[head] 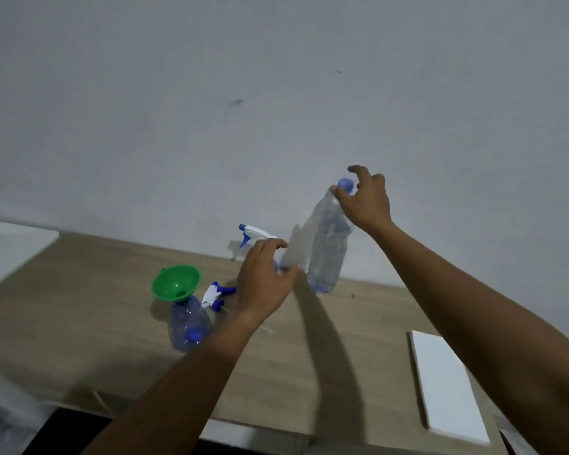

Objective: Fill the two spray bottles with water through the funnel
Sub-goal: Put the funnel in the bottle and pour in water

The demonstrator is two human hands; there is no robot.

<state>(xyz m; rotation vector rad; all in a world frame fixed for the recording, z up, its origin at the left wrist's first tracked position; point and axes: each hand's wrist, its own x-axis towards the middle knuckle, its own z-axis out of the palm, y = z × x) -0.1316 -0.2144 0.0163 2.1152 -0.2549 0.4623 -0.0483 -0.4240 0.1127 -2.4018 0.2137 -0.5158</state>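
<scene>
Tabletop of pale wood (63,323) bears a flat white slab (447,385) nearest us, on the right. Farther left stands a clear plastic spray bottle (188,323) with a green plastic funnel (174,284) in its neck, and a loose white-and-blue trigger head (212,295) just beside it. Our left hand (263,280) curls before the second spray bottle (253,232); we cannot tell whether it grips. Farthest, our right hand (367,201) pinches the blue-capped top of a tilted clear water bottle (327,251).

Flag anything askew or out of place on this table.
The water bottle leans off upright, its top in the right hand. The green funnel looks tilted in the open spray bottle; a detached spray head lies beside it. No spill shows.
</scene>
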